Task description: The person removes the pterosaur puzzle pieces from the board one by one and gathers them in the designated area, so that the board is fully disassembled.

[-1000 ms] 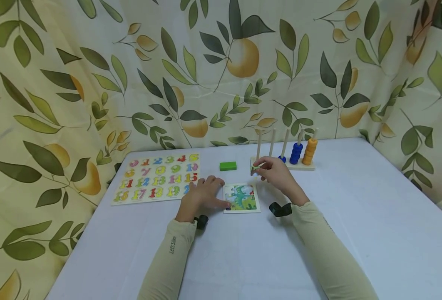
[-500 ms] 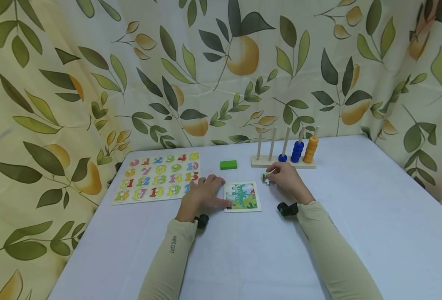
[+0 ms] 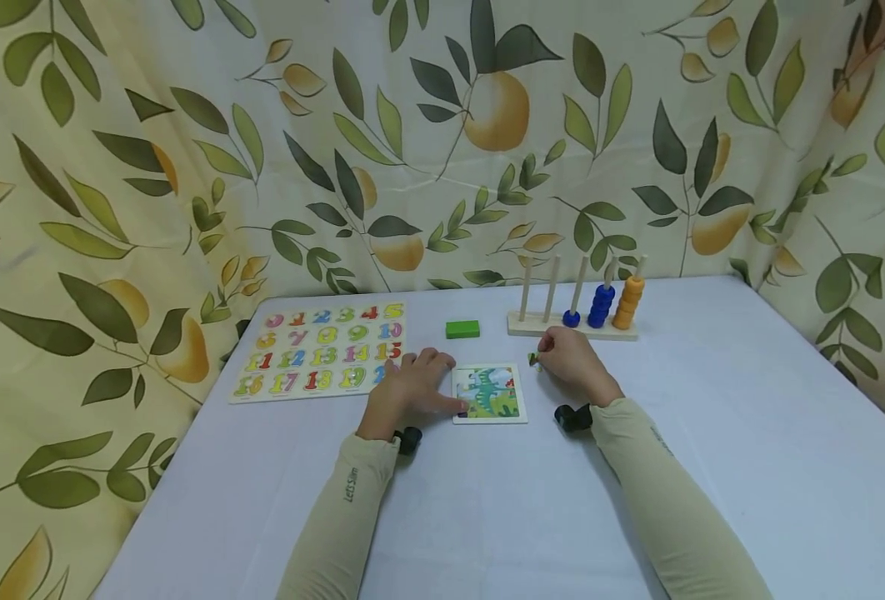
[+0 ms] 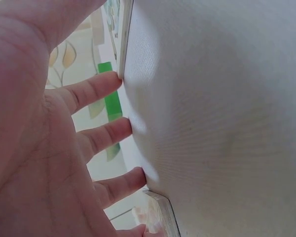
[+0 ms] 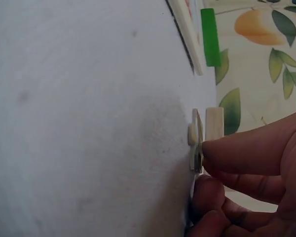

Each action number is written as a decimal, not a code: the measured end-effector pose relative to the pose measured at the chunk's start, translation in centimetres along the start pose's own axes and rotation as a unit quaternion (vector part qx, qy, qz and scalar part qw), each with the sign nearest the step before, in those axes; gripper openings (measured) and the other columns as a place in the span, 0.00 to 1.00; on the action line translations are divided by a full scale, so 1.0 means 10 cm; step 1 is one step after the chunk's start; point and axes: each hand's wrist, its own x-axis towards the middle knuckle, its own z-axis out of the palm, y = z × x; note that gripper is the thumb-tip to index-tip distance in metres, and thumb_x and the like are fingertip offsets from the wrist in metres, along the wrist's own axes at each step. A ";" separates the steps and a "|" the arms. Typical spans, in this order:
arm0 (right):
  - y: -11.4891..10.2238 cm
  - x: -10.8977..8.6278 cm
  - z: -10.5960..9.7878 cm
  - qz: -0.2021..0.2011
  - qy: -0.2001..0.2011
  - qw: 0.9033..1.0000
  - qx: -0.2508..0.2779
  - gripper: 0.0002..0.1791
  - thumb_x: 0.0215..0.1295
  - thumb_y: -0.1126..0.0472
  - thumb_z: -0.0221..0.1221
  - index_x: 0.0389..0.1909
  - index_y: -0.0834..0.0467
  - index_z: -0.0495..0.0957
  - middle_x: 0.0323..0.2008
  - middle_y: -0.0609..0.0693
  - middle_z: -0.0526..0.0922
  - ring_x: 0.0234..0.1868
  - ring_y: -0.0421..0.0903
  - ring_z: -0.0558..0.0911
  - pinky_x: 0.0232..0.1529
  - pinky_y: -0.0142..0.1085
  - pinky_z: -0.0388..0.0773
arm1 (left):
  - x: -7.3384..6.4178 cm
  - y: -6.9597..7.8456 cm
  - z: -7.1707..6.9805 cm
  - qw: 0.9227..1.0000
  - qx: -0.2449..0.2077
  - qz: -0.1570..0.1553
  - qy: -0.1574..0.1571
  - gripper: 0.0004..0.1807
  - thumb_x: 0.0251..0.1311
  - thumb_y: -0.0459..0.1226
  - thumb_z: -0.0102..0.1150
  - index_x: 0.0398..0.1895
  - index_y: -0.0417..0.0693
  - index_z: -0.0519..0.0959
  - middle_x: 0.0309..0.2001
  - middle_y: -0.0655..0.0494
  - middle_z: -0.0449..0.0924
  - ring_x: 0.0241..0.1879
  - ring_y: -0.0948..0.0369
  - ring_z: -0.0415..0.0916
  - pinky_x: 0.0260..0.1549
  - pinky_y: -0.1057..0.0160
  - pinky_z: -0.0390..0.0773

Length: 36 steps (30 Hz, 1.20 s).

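Note:
A small jigsaw puzzle (image 3: 489, 390) with a green dinosaur picture and a white border lies on the white table. My left hand (image 3: 416, 387) is beside its left edge, fingers spread and thumb on the puzzle's lower left. In the left wrist view, the fingertips (image 4: 123, 126) touch the tabletop. To the right of the puzzle, my right hand (image 3: 573, 362) pinches a small puzzle piece (image 3: 533, 359) low over the table. The right wrist view shows this thin piece (image 5: 197, 148) edge-on between thumb and fingers; its picture side is mostly hidden.
A number board (image 3: 322, 350) lies at the left, partly behind my left hand. A green block (image 3: 462, 329) is behind the puzzle. At the back right stands a wooden peg stacker (image 3: 555, 327) with blue beads (image 3: 600, 307) and orange beads (image 3: 627, 302).
My right hand has come away from the stacker's base, moving right and toward me with the puzzle piece, now low beside the puzzle. My left hand has stayed on the puzzle's edge.

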 end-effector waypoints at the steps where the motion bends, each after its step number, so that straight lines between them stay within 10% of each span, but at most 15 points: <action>1: 0.00 0.00 -0.01 0.002 -0.004 1.000 -0.002 0.05 0.71 0.70 0.59 0.42 0.68 0.78 0.38 0.60 0.81 0.38 0.54 0.77 0.38 0.42 0.75 | 0.00 0.01 0.00 1.000 0.000 0.002 0.000 0.45 0.64 0.63 0.70 0.80 0.59 0.67 0.80 0.50 0.59 0.78 0.41 0.55 0.75 0.26 0.44; 20: -0.57 -0.05 0.16 -0.113 -0.108 0.985 0.075 0.12 0.75 0.65 0.64 0.55 0.66 0.84 0.44 0.57 0.82 0.44 0.54 0.78 0.42 0.42 0.78 | 0.07 -0.02 0.03 1.000 0.002 -0.007 -0.004 0.45 0.63 0.64 0.69 0.80 0.59 0.67 0.80 0.51 0.60 0.77 0.41 0.56 0.75 0.25 0.42; 36: -0.59 -0.05 0.45 -0.186 -0.116 0.976 -0.011 0.09 0.64 0.72 0.67 0.44 0.65 0.85 0.43 0.61 0.77 0.48 0.57 0.75 0.50 0.49 0.76 | 0.05 0.01 0.02 1.000 0.007 -0.005 0.000 0.44 0.65 0.63 0.69 0.80 0.58 0.68 0.80 0.51 0.60 0.77 0.42 0.56 0.74 0.25 0.44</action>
